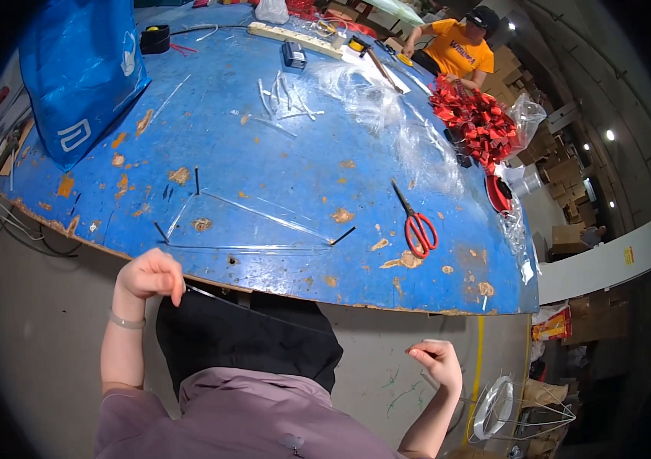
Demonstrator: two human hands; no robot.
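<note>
My left hand (pixel 153 276) hangs just off the table's front edge, fingers curled together. A thin pale line runs from beside it across my lap; whether the fingers grip it is unclear. My right hand (pixel 438 362) is out to the right, below table height, with thumb and fingertips pinched. What the pinch holds, if anything, is too small to make out. On the table, clear thread (pixel 264 213) stretches in a triangle around three dark upright pegs: a far peg (pixel 196 181), a left peg (pixel 161 232) and a right peg (pixel 343 236). Red-handled scissors (pixel 420 232) lie right of them.
The worn blue table (pixel 279 168) has a blue bag (pixel 81 84) at its left. Short white strips (pixel 287 99), clear plastic film (pixel 410 130), red ribbon bows (pixel 478 122) and a red tape measure (pixel 498 193) lie farther back. A person (pixel 459 50) in orange works at the far right.
</note>
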